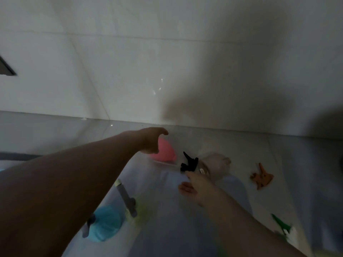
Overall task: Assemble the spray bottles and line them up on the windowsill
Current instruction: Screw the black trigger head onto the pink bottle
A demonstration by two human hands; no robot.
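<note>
The view is blurred by motion. My left hand (152, 140) is stretched out just above a pink bottle (166, 153) lying near the wall, fingers apart and holding nothing. My right hand (196, 182) reaches the neck of a clear bottle (215, 164) that lies on its side with a black spray head (189, 162) on it. Blur hides whether its fingers grip it. Nearer to me lie a grey spray head with its tube (128, 199), a blue bottle (105, 225) and a greenish bottle (143, 212).
An orange spray head (261, 177) and a green spray head (282, 224) lie loose on the glossy pale surface (297, 164) at the right. A white tiled wall (130, 71) rises right behind the bottles. My shadow falls on it.
</note>
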